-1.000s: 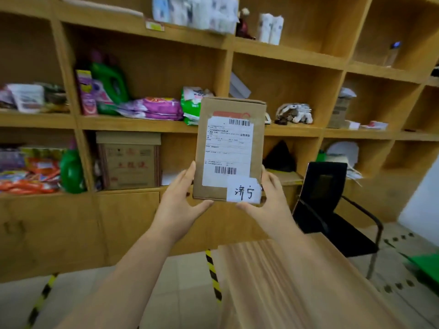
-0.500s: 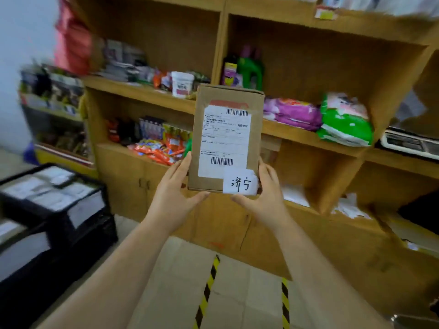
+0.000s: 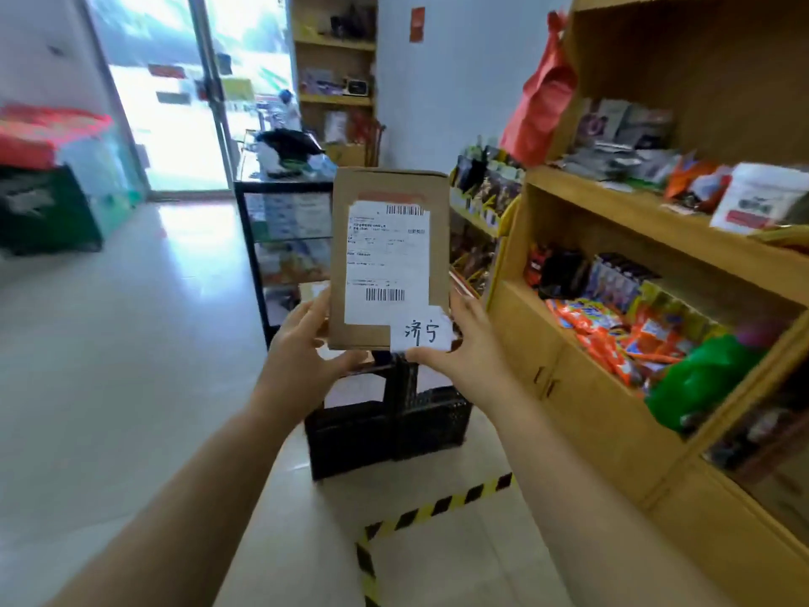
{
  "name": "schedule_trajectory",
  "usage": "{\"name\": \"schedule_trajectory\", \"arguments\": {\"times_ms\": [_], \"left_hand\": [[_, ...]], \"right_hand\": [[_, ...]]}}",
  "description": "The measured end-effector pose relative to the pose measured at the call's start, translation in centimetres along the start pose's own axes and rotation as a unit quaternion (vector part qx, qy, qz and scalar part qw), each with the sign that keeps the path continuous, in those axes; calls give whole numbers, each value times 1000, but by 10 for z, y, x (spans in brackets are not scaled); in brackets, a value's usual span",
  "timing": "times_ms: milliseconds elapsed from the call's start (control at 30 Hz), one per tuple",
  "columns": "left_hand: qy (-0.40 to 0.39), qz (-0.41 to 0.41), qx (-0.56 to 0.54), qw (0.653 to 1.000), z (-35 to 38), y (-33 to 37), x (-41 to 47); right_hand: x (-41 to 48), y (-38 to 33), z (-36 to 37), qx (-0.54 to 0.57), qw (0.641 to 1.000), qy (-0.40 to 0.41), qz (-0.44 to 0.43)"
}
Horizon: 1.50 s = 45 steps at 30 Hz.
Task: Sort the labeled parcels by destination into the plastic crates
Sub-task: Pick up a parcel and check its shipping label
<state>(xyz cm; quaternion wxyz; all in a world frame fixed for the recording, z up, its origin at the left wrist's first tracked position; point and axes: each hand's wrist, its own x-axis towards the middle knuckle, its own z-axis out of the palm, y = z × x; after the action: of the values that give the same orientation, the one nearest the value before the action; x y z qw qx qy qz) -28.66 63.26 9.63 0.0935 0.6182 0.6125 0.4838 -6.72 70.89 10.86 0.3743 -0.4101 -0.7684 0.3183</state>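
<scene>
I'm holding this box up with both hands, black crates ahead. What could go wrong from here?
The left hand and right hand grip the box only at its bottom, so it might tip or slip. The box hides part of the crates, so you could pick wrongly. The corner note sits by your thumb and may peel off.

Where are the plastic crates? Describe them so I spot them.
Find the wooden shelving on the right. On the floor beside its base, past the yellow-black tape, sit the black crates. Unlike the glass cabinet behind, their walls are dark mesh.
</scene>
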Motion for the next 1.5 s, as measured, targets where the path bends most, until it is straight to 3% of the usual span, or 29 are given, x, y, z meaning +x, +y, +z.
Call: {"name": "schedule_trajectory", "arguments": {"times_ms": [367,600,967,1233,1500], "left_hand": [[91,-82,104,987,-10,-7,1],[48,-32,69,996,33,-21,43],[-69,31,-30,997,159,4,105],[-82,26,-46,995,220,25,133],[-50,5,13,999,260,21,170]], "right_hand": [[68,24,40,55,991,-77,-94],[78,48,2,56,997,-41,-39],[55,100,-100,-27,993,99,60],[72,147,-147,-17,991,107,80],[128,198,-170,-12,997,69,43]]}}
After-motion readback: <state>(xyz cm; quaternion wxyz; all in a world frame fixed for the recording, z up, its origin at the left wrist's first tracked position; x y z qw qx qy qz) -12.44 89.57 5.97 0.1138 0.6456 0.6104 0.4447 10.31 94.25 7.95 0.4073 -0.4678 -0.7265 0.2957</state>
